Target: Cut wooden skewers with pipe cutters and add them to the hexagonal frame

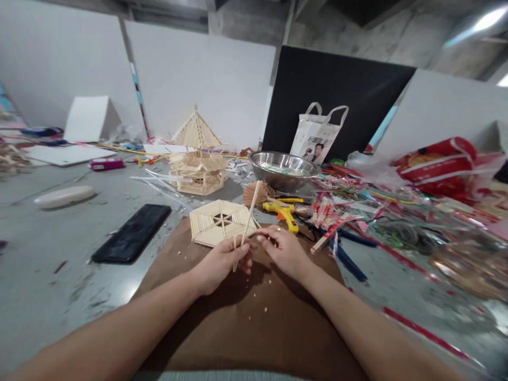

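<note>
My left hand (228, 256) is closed around thin wooden sticks (251, 209), one of them long and leaning up to the right. Beside it my right hand (289, 254) has thumb and fingers pinched together near the sticks. Whatever lies between those fingertips is too small to make out. Just beyond both hands, a hexagonal panel of wooden sticks (204, 214) with a spoked opening lies on a brown mat (238, 328). Farther back stands a wooden-stick model pavilion (198, 177) with a pointed roof.
A yellow glue gun (292, 219) and blue-handled pliers (351, 262) lie right of the panel, near a metal bowl (257, 168). To the left are a black phone (133, 233) and a white oval object (64, 197). Wrappers (333, 230) clutter the right side.
</note>
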A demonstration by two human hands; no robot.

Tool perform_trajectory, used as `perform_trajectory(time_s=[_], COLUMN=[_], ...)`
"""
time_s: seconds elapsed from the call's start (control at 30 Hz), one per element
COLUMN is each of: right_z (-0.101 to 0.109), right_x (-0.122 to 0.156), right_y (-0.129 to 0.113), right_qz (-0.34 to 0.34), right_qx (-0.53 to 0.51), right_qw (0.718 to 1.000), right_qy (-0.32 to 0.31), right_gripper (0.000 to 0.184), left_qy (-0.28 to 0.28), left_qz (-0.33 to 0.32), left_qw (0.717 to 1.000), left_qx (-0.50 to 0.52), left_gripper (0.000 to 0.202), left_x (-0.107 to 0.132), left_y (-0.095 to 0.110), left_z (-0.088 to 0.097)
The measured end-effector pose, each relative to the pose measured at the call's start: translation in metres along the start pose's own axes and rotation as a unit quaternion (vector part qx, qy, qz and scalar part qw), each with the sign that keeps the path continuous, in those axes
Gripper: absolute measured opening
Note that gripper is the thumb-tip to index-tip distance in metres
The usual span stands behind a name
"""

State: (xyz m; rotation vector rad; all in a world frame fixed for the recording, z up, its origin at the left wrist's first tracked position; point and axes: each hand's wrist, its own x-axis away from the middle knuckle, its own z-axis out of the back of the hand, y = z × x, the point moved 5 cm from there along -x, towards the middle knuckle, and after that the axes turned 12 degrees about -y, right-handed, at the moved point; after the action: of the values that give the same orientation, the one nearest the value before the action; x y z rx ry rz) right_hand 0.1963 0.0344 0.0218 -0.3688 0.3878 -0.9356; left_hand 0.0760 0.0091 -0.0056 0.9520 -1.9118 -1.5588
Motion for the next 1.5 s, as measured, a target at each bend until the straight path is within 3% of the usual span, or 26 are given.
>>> perform_trajectory(time_s=[0.1,0.23,0.47,0.67,0.73,0.83,0.97,1.17,1.33,1.5], right_z=[-0.012,-0.018,-0.02,-0.022,-0.02,-0.014,-0.005,-0.005,-0.01,-0.008], right_x=[0.001,0.001,0.001,0.0,0.0,0.003,0.011,0.018,0.015,0.013], right_y=[-0.004,-0.003,-0.006,-0.001,0.001,0.001,-0.012,-0.031,-0.034,-0.038], right_qz=[0.029,0.032,0.064,0.065,0.057,0.043,0.076,0.128,0.124,0.121], right_qx=[-0.013,0.031,0.07,0.053,0.017,-0.064,-0.103,-0.084,-0.103,-0.122], right_qw=[0.998,0.997,0.993,0.994,0.997,0.997,0.991,0.984,0.985,0.983], right_qy=[-0.063,-0.061,-0.064,-0.063,-0.05,-0.005,0.046,0.087,0.065,0.059], right_gripper=[0.025,0.022,0.022,0.021,0.023,0.03,0.031,0.02,0.015,0.012], left_qy=[0.009,0.069,0.15,0.193,0.176,0.077,-0.01,-0.05,-0.044,-0.063], left_qz=[-0.002,0.002,0.023,-0.005,-0.021,-0.012,0.016,0.006,-0.075,-0.07], left_qw=[0.994,0.973,0.959,0.948,0.953,0.978,0.974,0.971,0.963,0.961], left_qx=[-0.105,-0.218,-0.24,-0.253,-0.246,-0.192,-0.226,-0.235,-0.254,-0.26], left_gripper=[0.025,0.028,0.027,0.027,0.025,0.022,0.028,0.028,0.025,0.027], left_x=[-0.001,-0.002,-0.004,-0.004,-0.002,-0.001,0.001,0.0,0.0,0.0], left_y=[0.006,0.011,0.004,0.008,0.012,0.01,0.005,0.001,0.01,0.011], left_z=[0.001,0.014,0.041,0.058,0.05,0.024,-0.003,-0.008,-0.011,-0.015])
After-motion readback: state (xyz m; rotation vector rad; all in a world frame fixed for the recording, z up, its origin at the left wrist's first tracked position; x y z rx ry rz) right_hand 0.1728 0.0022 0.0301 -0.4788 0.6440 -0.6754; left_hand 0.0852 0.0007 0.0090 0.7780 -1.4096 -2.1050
